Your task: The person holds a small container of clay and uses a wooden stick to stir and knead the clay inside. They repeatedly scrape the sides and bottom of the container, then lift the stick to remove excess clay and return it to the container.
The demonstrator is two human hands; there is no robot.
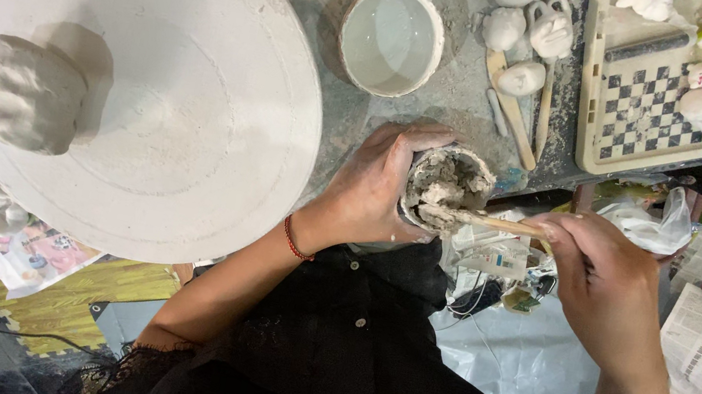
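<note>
1. The left hand [372,186] wraps closed around a small clay-caked cup [447,188], held just off the table edge [444,108]; keeping that clasp firm looks wise.
2. The right hand [601,280] pinches a wooden stick [500,223], its tip buried in the cup's clay.
3. Stirring probably goes best with short strokes close to the cup wall nearest the left fingers.

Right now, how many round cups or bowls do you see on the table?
2. A white bowl of pale liquid stands above the hands; a small clay-filled cup is held in the left hand. Others may be hidden.
</note>
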